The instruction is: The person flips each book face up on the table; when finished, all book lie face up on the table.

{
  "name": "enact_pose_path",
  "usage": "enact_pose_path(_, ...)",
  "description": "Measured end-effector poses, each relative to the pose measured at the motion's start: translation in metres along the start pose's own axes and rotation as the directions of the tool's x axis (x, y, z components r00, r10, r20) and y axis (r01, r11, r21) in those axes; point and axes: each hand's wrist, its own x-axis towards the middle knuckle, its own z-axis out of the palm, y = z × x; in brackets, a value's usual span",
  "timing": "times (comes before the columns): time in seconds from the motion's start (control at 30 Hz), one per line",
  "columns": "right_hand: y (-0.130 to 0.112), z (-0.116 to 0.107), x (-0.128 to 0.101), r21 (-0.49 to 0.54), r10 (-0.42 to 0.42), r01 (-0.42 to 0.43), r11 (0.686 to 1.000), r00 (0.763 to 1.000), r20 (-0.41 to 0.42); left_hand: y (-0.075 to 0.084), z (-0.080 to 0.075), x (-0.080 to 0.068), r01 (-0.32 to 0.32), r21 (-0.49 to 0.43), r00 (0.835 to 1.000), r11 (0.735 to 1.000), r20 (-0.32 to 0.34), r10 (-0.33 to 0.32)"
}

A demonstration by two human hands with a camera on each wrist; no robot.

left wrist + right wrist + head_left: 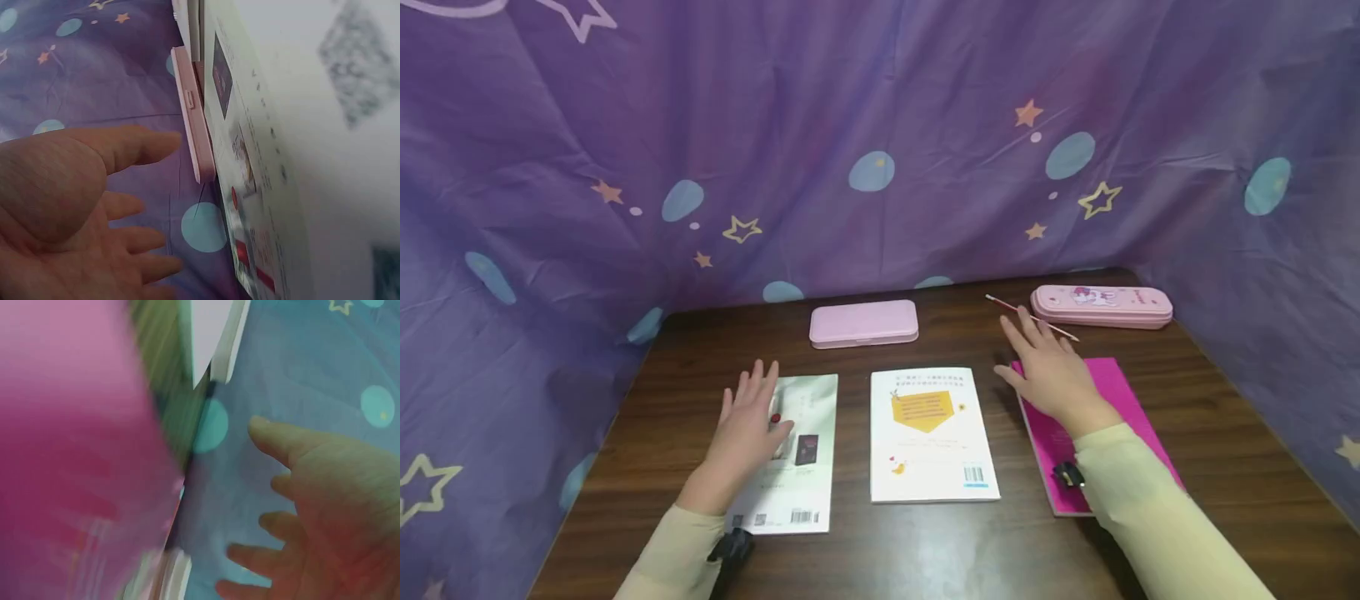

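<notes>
My left hand (744, 439) is held above the left edge of a pale green and white book (811, 492), fingers spread. In the left wrist view a gap shows between the hand (69, 200) and the book (275, 156). Over the top of a magenta book (1116, 392) is my right hand (1051, 379), its fingers spread and nothing in it. The right wrist view shows that hand (331, 506) apart from the magenta book (75, 456). Between the hands lies a white book (925, 467) with a yellow patch and a barcode.
A plain pink case (865, 322) lies at the back of the brown table (910, 550). At the back right is a pink pencil case (1105, 307) with a cartoon figure, and a thin pencil (1052, 327) beside it. A purple patterned cloth (820, 108) hangs behind the table.
</notes>
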Motion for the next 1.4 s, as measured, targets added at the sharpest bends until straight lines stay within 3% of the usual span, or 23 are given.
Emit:
enact_pose_path(0.13,-0.023,0.007,0.015,0.041,-0.067,0.067,0.997,0.998,-0.001,-0.006,-0.004,-0.01,0.026,-0.037,0.998,0.999,0.063,-0.024)
enact_pose_path(0.33,-0.062,0.012,0.037,0.169,-0.14,0.126,0.978,0.988,0.071,-0.01,-0.012,-0.025,0.026,-0.013,0.997,1.0,0.078,-0.025)
enact_pose_path(0.57,-0.106,0.017,0.059,0.238,-0.231,0.198,0.951,0.965,0.121,-0.02,-0.022,-0.043,0.088,0.047,0.991,0.995,0.098,-0.092)
enact_pose_path(0.83,-0.147,0.039,0.076,0.251,-0.337,0.294,0.922,0.93,0.15,-0.033,-0.027,-0.053,0.04,0.077,0.995,0.996,0.089,-0.047)
enact_pose_path(1.1,-0.177,0.055,0.082,0.247,-0.387,0.336,0.909,0.9,0.199,-0.044,-0.026,-0.063,0.115,0.063,0.98,0.991,0.154,-0.124)
enact_pose_path(1.4,-0.19,0.065,0.093,0.283,-0.432,0.364,0.887,0.87,0.236,-0.055,-0.026,-0.071,0.065,0.029,0.986,0.997,0.151,-0.069)
